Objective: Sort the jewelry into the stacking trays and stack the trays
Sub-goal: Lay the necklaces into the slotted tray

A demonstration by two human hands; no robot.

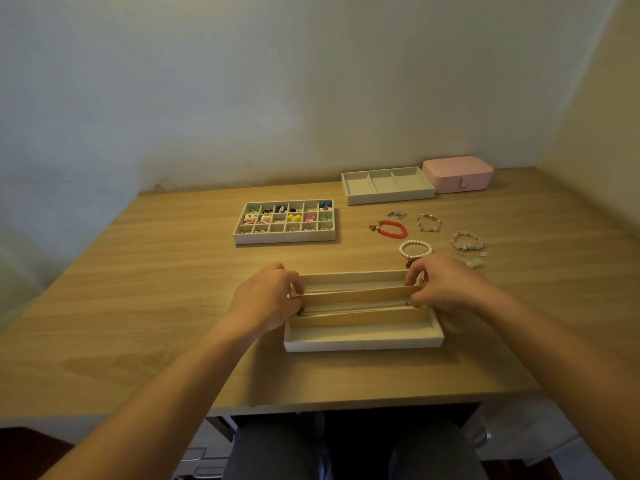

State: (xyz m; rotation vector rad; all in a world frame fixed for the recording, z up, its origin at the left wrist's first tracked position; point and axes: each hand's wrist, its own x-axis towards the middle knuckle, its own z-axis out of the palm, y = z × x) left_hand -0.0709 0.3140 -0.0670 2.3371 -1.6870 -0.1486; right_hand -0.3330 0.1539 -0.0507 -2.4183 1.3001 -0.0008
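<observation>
Necklace chain (pixel 353 307) along a slot of the near tray (pixel 363 342) on the surface.
My left hand (pixel 266 299) and right hand (pixel 446 282) pinch its ends with curled fingers; next, I judge, release and fetch bracelets (pixel 391 223).

I'm seeing a room in a home: a wooden desk (pixel 173 271) set in a corner of plain pale walls (pixel 242 81), with a pink jewelry box (pixel 457 174) and a red bracelet (pixel 391 222) on it.
</observation>
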